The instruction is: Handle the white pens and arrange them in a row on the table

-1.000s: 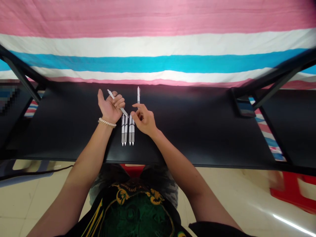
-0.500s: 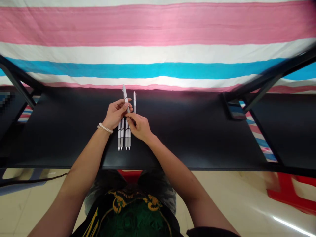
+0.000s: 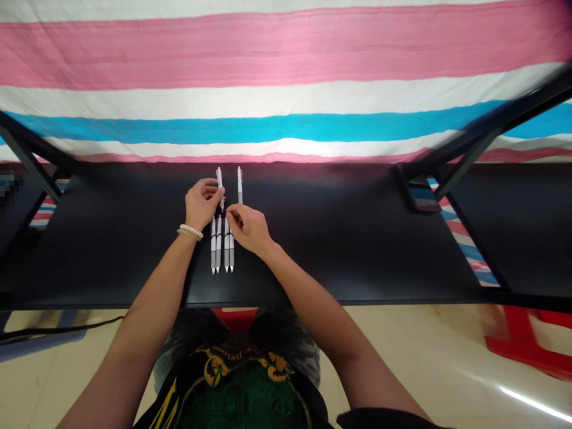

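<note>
Head view: parallel white-and-grey retractable pens (image 3: pixel 218 247)

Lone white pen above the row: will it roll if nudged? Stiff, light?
The lone white pen will probably roll if pushed sideways: its barrel looks slim and round, and the black tabletop looks smooth. It is likely stiff and fairly light, since the matching pen stays straight in the left hand, held by the fingers alone.

Black worktop (image 3: pixel 111 256) beneath the fingers (image 3: pixel 210 192). Beyond the fingers: pink, white and blue striped cloth (image 3: pixel 286 128). Right of the fingers: black metal brace (image 3: pixel 469 143); glossy dark fitting (image 3: pixel 420 195), possibly a bracket; further right and nearer the viewer, red plastic stool (image 3: pixel 513 342) on tiled floor (image 3: pixel 402 345).
</note>
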{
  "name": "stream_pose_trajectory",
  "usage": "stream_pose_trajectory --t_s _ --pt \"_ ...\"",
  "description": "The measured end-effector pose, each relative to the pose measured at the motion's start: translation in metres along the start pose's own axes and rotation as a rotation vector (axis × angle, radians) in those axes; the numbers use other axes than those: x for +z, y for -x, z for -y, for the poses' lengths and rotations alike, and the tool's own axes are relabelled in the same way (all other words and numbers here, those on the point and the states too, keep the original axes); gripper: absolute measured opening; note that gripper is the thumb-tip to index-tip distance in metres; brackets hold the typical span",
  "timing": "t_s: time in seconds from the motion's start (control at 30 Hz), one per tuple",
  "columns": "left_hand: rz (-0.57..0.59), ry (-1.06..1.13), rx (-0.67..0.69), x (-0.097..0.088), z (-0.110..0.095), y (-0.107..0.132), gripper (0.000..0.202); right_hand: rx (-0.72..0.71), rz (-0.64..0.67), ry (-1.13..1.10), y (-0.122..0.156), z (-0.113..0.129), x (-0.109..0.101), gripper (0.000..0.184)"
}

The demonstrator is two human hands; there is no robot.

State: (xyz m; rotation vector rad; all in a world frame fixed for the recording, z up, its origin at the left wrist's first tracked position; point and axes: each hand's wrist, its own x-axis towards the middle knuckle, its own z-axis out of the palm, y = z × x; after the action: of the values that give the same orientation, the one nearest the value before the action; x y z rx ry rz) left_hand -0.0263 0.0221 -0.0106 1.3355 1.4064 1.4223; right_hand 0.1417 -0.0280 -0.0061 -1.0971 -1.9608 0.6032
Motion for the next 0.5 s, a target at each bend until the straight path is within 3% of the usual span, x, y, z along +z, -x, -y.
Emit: stream_pose_trajectory --t_s 0.2,0.3,0.5 --pt "0.049 0.003 -0.024 0.001 0.001 0.001 0.04 0.016 0.007 0.019 0.0 0.002 0.001 0.017" --pt "0.046 0.004 -0.005 0.002 0.003 0.001 0.038 0.109 0.073 -0.085 -0.002 0.002 -0.005 0.016" --pt "0.045 0.018 0.014 0.003 0.008 0.0 0.037 0.329 0.587 -0.488 -0.006 0.003 -0.038 0.021"
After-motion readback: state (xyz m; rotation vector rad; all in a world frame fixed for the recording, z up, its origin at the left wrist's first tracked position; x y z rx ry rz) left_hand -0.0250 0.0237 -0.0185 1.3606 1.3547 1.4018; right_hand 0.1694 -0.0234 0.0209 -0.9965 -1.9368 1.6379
